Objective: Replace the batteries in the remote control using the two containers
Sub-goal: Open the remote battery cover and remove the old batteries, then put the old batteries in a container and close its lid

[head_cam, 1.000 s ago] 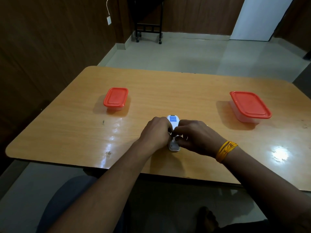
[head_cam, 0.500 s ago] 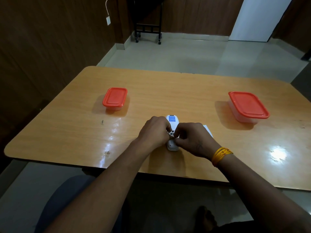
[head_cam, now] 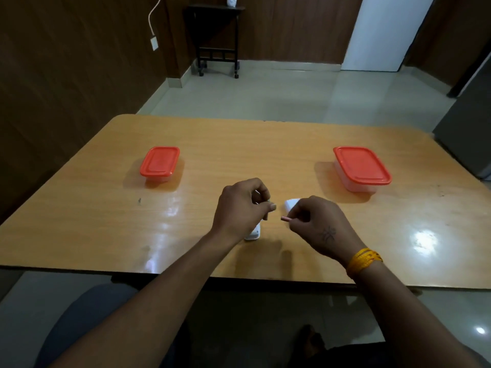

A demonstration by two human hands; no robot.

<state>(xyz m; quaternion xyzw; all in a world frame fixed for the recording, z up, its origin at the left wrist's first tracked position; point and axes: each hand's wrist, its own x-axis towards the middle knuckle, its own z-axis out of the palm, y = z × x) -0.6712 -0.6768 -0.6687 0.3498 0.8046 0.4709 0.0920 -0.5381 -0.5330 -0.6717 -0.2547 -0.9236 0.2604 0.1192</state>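
The white remote (head_cam: 253,233) lies on the wooden table (head_cam: 292,144), mostly hidden under my left hand (head_cam: 239,205); only its near end shows. My left hand is raised over it and pinches a small battery between thumb and fingers, with just the battery's tip (head_cam: 269,200) visible. My right hand (head_cam: 316,224) pinches a pinkish battery (head_cam: 284,218) a little to the right. The white battery cover (head_cam: 291,202) lies on the table just beyond my right hand. A small red-lidded container (head_cam: 159,162) stands at the left and a larger one (head_cam: 361,166) at the right, both closed.
The table's near edge runs just below my wrists. A yellow band sits on my right wrist (head_cam: 364,260). Beyond the table are a tiled floor, a dark side table (head_cam: 216,35) against the wall and a grey cabinet (head_cam: 467,134) at the right.
Both hands were together on the remote; now they have lifted and drawn apart, each pinching a battery. The battery cover lies uncovered beside the remote.
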